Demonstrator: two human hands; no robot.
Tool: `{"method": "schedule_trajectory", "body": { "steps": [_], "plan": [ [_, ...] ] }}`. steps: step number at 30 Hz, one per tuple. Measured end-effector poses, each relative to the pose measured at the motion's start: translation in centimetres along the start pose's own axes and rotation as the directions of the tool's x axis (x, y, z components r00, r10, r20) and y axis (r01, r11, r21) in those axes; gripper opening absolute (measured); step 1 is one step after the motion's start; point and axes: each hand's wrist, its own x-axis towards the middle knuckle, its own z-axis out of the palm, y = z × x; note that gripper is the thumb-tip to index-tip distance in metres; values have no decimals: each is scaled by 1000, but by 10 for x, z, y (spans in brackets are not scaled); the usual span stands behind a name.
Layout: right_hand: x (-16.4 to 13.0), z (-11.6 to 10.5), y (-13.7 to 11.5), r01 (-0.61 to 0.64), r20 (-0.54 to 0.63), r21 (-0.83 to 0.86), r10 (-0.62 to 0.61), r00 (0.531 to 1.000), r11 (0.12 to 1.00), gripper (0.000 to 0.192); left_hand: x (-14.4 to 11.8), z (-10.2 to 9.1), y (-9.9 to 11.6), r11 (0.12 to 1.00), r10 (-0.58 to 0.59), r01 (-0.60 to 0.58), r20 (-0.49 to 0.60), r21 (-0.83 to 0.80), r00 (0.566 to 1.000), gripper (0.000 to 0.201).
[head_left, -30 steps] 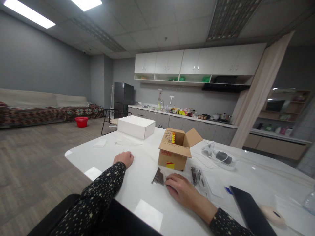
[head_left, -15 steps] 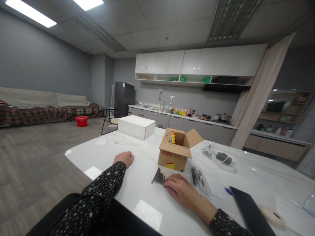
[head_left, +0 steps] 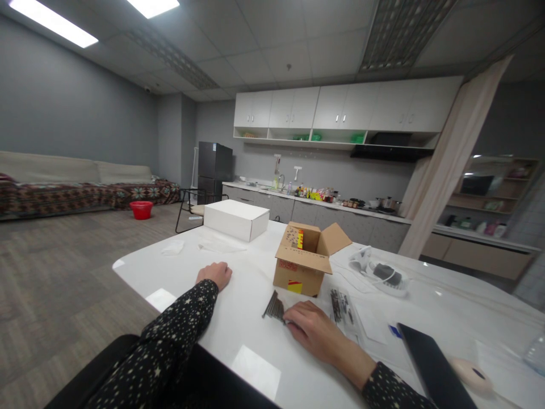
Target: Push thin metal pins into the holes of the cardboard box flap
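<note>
A row of long grey metal screws or nails [head_left: 273, 307] lies on the white table [head_left: 238, 301]. My right hand [head_left: 313, 329] rests at the right edge of that row, fingers curled and their tips against the last pieces. Whether it pinches one is hidden under the fingers. Off to the left, my left hand [head_left: 215, 275] lies loosely closed on the tabletop, with nothing seen in it. Behind the row stands an open cardboard box [head_left: 298, 275] with its flaps spread. Right of the box is a clear plastic case [head_left: 344, 309] holding dark slim pieces.
A closed white box [head_left: 232, 220] stands at the back left of the table. Clear plastic film [head_left: 219, 246] lies before it. To the right are a white device with cables [head_left: 385, 278], a dark tablet-like slab [head_left: 432, 363] and a beige mouse [head_left: 470, 375].
</note>
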Motion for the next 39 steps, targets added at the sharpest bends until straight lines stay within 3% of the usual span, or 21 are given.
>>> {"method": "schedule_trajectory", "body": {
  "steps": [10, 14, 18, 23, 26, 28, 31, 36, 39],
  "plan": [
    [0, 2, 1, -2, -24, -59, 1, 1000, 998, 16, 1, 2, -2, 1000, 7, -8, -6, -4, 1000, 44],
    [4, -2, -4, 59, -55, -145, -67, 996, 988, 16, 3, 3, -5, 1000, 7, -7, -11, -6, 1000, 44],
    [12, -20, -13, 115, -108, -237, -144, 984, 965, 19, 2, 3, -6, 1000, 17, -17, -21, -12, 1000, 44],
    [27, -62, -17, 104, -237, -286, -175, 955, 952, 20, 2, 2, -4, 1000, 16, -16, -16, -8, 1000, 43],
    [36, -90, -15, 42, -258, -240, -105, 960, 970, 19, 3, 3, -4, 1000, 16, -16, -14, -7, 1000, 43],
    [41, -106, -16, -81, -249, -142, 43, 968, 987, 19, 4, 4, -4, 1000, 13, -13, -16, -7, 1000, 43],
    [45, -126, -26, -217, -131, 26, 218, 967, 976, 23, 4, 5, -5, 1000, 14, -14, -19, -6, 1000, 43],
    [50, -153, -41, -348, -50, 124, 356, 933, 929, 32, 2, 3, -4, 1000, 15, -15, -14, -9, 1000, 43],
    [54, -167, -34, -394, -11, 121, 398, 917, 911, 33, 2, 2, -3, 1000, 7, -7, -17, -15, 1000, 41]
  ]
}}
